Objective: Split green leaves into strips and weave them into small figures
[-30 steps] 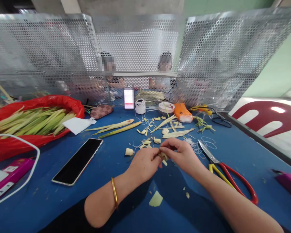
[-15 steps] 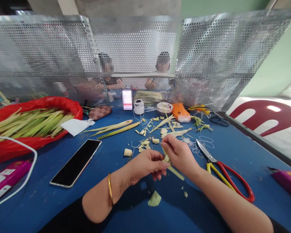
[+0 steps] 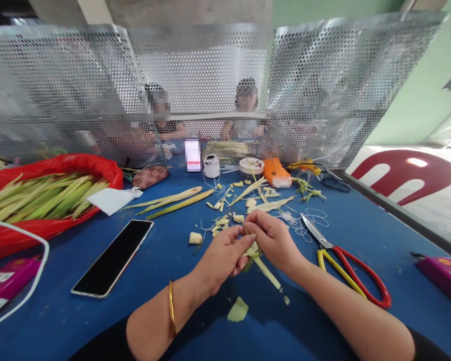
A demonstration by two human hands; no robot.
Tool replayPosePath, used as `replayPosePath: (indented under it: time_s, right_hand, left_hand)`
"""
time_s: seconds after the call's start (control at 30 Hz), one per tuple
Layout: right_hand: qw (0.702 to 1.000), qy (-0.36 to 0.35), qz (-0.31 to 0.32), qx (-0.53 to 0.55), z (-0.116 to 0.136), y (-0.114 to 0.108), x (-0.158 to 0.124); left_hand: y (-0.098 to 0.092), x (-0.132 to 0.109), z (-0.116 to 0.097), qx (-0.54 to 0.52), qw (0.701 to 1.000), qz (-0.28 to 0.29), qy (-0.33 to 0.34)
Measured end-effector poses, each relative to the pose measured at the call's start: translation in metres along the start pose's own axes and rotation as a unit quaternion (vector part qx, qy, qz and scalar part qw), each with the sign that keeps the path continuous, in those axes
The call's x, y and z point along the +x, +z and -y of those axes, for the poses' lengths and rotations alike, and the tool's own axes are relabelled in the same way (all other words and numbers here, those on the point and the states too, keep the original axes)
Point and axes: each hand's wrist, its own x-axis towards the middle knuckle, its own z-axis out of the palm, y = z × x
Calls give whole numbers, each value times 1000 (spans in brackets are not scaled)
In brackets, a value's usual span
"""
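Note:
My left hand and my right hand meet over the blue table, both pinched on a small pale green leaf strip. The strip's loose end hangs down toward me from between the fingers. A gold bangle circles my left wrist. Cut leaf bits and white thread lie scattered just beyond my hands. A larger pale leaf scrap lies on the table below them.
Scissors with red and yellow handles lie right of my right hand. A black phone lies at left, near a red bag of green leaves. Thread spool, tape roll, orange box and glue gun stand by the mesh screen; two people sit behind it.
My hands drew closer together and a little toward me, working the strip between the fingers. The strip's free end now hangs lower to the right.

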Motion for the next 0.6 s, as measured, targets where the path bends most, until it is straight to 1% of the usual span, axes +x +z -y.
replayPosePath:
  time_s: [0.1, 0.17, 0.37, 0.5, 0.6]
  right_hand:
    - [997, 33, 10, 72, 1, 2, 1]
    - [994, 50, 8, 95, 0, 3, 1]
    - [996, 61, -65, 25, -4, 1, 3]
    - [991, 77, -107, -3, -5, -1, 5]
    - [988, 76, -134, -20, -7, -3, 7]
  left_hand:
    - [-1, 1, 0, -20, 1000, 14, -8]
    - [-2, 1, 2, -27, 999, 22, -16]
    - [0, -1, 0, -37, 999, 17, -30]
    - [-2, -2, -4, -26, 998, 22, -46]
    - [-3, -2, -4, -17, 999, 12, -50]
